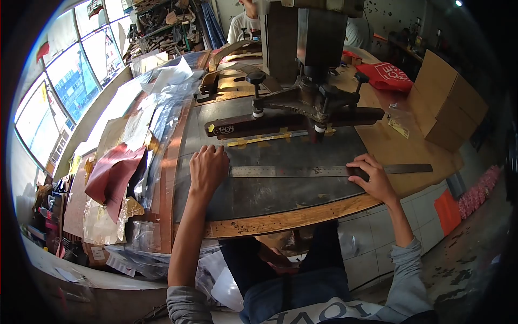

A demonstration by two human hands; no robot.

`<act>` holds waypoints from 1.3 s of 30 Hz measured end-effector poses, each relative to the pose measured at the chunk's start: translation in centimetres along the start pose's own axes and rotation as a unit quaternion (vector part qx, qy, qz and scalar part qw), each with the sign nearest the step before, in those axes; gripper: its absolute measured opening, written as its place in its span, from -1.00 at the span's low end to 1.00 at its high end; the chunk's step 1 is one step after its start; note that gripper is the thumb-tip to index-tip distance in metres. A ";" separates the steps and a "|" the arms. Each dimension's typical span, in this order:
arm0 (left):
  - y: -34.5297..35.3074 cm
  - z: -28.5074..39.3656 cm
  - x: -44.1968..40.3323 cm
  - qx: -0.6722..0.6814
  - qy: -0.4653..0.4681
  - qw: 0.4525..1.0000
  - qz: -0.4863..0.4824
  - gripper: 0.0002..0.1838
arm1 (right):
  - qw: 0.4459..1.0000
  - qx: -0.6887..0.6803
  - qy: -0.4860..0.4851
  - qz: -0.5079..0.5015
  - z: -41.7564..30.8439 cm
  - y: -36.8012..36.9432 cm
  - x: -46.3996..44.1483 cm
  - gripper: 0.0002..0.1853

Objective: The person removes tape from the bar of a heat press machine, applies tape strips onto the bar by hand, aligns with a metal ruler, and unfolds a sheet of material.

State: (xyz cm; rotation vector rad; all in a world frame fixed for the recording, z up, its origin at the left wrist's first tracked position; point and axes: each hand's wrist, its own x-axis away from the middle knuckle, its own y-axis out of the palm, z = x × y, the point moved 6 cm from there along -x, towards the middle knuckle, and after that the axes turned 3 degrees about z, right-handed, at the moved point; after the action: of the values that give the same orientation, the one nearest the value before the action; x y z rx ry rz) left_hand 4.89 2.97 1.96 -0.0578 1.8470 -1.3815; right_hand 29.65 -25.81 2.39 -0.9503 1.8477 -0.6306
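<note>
A long metal ruler point(291, 171) lies across the dark mat point(264, 195) on the table. At its left end my left hand point(209, 168) rests with its fingers curled down; what is under them is hidden. Near the ruler's right part, my right hand point(372, 177) has thumb and fingers closed around a small dark object point(357, 174), which sits against the ruler. Beyond the ruler, a narrow strip with yellow tape point(267, 139) lies just in front of the dark bar point(243, 126) of a machine.
The machine's heavy metal head point(307, 97) stands over the table's middle. Plastic sheets and red leather point(115, 178) lie at the left. A red bag point(384, 77) and a cardboard box point(447, 102) are at the right. Another person point(244, 24) is behind the machine.
</note>
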 end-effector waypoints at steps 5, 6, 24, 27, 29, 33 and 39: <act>0.2 -0.4 0.2 0.071 -0.047 0.996 -0.035 -0.66 | 0.999 -0.011 -0.010 -0.047 0.0 0.2 -0.2 -0.70; 0.5 -0.5 0.2 0.093 -0.055 0.993 -0.041 -0.65 | 0.999 -0.009 -0.013 -0.042 0.0 0.2 -0.2 -0.71; 1.6 -1.0 0.2 0.224 -0.120 0.967 -0.018 -0.65 | 0.971 -0.020 -0.235 -0.033 -11.1 7.1 -6.5 -0.91; 1.5 -0.9 0.1 0.209 -0.121 0.970 0.026 -0.72 | 0.959 -0.004 -0.276 -0.061 -14.4 9.4 -6.9 -0.90; 1.5 -1.0 0.0 0.204 -0.136 0.969 0.014 -0.76 | 0.952 -0.007 -0.298 -0.064 -16.5 10.0 -6.7 -0.89; 1.7 -1.1 0.2 0.199 -0.124 0.972 -0.030 -0.73 | 0.946 -0.053 -0.309 -0.081 -19.3 9.7 -3.5 -0.88; 1.8 -0.8 -0.2 0.206 -0.057 0.976 -0.027 -0.66 | 0.952 -0.077 -0.284 -0.086 -19.3 9.2 -1.9 -0.89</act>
State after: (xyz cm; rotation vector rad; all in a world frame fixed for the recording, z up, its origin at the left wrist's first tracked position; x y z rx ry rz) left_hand 5.28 4.40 0.67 0.0248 1.4441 -1.7369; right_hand 9.61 -18.50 4.88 -1.2534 1.3211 -0.2698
